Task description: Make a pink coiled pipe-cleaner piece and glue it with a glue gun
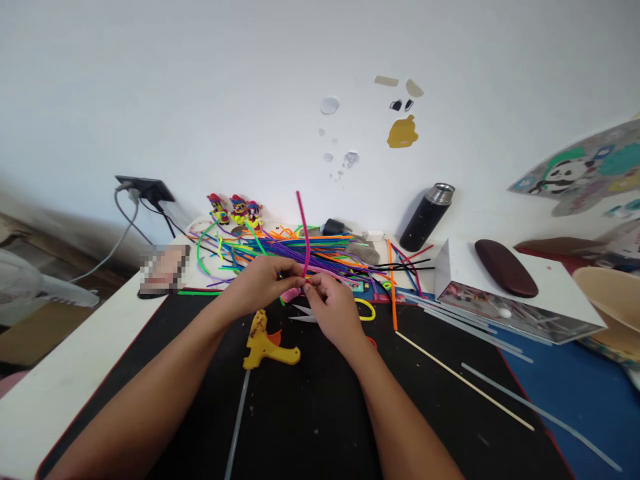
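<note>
A magenta pipe cleaner (304,227) stands upright, its lower end pinched between the fingertips of my left hand (265,283) and my right hand (333,307). Both hands are closed and meet over the black mat. Just below my left fingers shows a pink coiled piece (291,295); whether it joins the pipe cleaner I cannot tell. Scissors (303,313) with a yellow handle lie partly hidden under my right hand. Nearer to me rests a yellow hot glue gun (270,350) with a glue stick (237,423) in its back end.
Behind my hands spreads a pile of colourful pipe cleaners (280,252). A black flask (427,217), a white box (525,293) with a glasses case (506,268), a wooden stick (465,380) and several glue sticks lie rightward. Small figures (237,210) and a phone (165,269) are at left.
</note>
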`<action>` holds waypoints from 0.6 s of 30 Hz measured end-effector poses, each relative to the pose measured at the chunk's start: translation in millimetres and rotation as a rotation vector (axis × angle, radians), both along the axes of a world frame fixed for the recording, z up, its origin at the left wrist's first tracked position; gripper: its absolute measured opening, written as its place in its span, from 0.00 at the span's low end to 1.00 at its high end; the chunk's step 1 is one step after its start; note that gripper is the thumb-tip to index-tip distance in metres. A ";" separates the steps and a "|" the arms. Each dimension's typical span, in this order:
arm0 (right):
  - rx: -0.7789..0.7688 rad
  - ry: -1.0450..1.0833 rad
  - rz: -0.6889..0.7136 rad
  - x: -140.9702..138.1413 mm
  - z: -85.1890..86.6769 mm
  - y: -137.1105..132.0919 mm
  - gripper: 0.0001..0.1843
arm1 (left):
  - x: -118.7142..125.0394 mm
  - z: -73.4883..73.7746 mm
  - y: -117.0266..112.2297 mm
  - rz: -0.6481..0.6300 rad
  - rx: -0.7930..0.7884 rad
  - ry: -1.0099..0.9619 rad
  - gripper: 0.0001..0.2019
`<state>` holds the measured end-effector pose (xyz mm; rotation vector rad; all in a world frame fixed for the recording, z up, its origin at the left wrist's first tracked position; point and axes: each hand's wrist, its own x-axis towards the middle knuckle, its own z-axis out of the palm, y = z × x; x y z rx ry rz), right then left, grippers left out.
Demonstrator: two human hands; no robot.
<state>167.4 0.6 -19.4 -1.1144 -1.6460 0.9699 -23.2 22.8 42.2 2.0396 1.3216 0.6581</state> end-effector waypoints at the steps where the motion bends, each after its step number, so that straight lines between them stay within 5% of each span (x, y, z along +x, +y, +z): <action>1: 0.005 -0.015 0.001 -0.1 0.1 -0.1 0.09 | -0.7 0.6 0.0 -0.010 0.007 0.028 0.12; 5: -0.023 0.008 0.003 -2.2 -2.6 -0.2 0.09 | -3.2 1.0 0.6 -0.021 -0.018 0.045 0.14; 18: -0.172 0.329 0.003 -4.1 1.8 -1.8 0.17 | 13.5 -11.4 1.9 0.107 -0.336 -0.514 0.21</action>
